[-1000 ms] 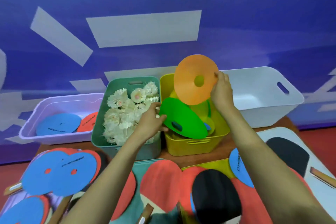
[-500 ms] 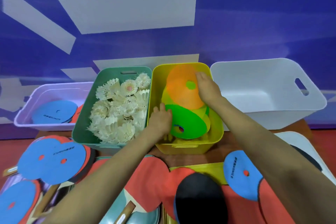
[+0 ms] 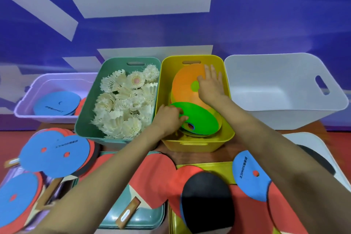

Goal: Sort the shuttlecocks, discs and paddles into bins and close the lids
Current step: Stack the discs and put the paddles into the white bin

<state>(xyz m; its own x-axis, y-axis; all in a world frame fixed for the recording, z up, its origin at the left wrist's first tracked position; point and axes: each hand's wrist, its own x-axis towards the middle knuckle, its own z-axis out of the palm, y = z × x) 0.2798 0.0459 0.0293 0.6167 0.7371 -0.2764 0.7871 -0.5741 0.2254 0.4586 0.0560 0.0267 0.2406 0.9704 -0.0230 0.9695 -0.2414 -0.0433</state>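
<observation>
Both hands are inside the yellow bin [image 3: 197,146]. My right hand [image 3: 210,85] lies flat with spread fingers on an orange disc [image 3: 184,85] at the back of the bin. My left hand [image 3: 169,118] has its fingers curled over the left edge of a green disc [image 3: 201,118] near the front. More discs lie under these two. The green bin [image 3: 85,119] to the left is full of white shuttlecocks [image 3: 123,104]. Red, blue and black paddles [image 3: 207,201] lie in the foreground.
A white bin [image 3: 284,116] stands at the right with nothing seen in it. A lilac bin [image 3: 24,112] at the left holds a blue paddle [image 3: 57,102]. Green lid [image 3: 146,220], yellow lid [image 3: 209,165] and white lid [image 3: 321,144] lie under the paddles.
The orange disc went from held up above the yellow bin down into it, and my right hand now presses on it. The green disc also sank lower into the bin.
</observation>
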